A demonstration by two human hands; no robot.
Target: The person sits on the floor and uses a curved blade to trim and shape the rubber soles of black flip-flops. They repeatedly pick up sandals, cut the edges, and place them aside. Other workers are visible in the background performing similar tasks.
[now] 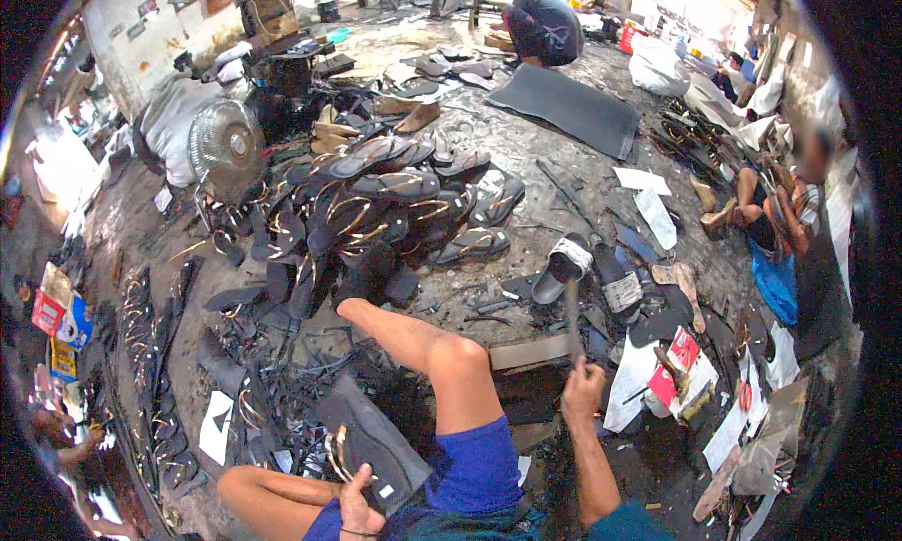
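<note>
Now | right hand (583, 388) clamped on thin metal rod (571, 320) | left hand (357, 511) gripping curved gold-trimmed straps (335, 452)

Daylight pours in from the far end beyond my fingers, blowing out the white sacks (658, 67) up there, while the floor (526, 146) near me sits dimmer with soft shadows, the tool (571, 317) in my right hand (583, 391) smears with motion, and the fisheye rim bends everything into black corners.
</note>
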